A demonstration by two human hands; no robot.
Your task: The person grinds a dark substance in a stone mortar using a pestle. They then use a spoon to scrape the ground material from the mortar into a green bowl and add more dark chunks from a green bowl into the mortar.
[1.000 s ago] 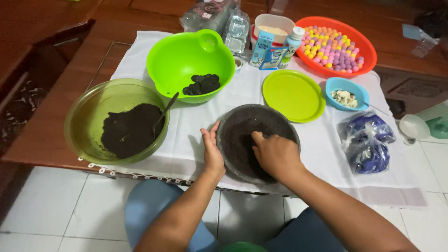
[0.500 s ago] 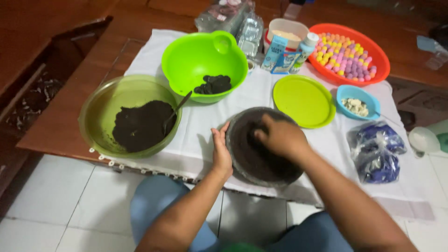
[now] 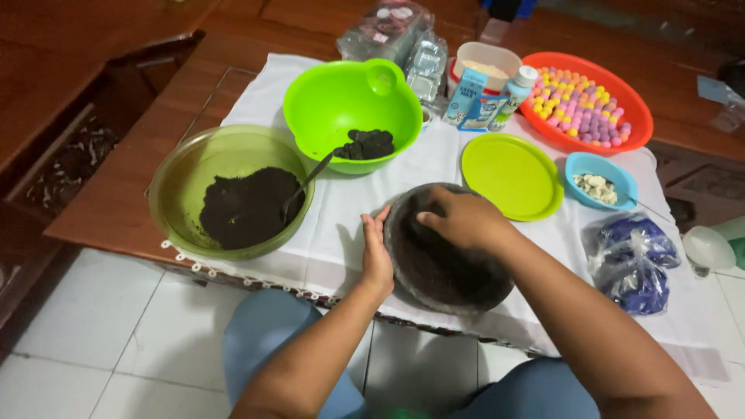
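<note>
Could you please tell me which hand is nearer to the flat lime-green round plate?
Right. The right hand presses inside the dark round pan, just beside the plate; the left hand rests on the pan's far rim.

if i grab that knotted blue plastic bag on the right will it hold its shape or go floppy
The knotted blue plastic bag would probably sag and shift: its thin film is crinkled and bulges over lumpy contents. It looks unlikely to roll, since it slumps flat on the white cloth. The glossy film may feel slippery.
</note>
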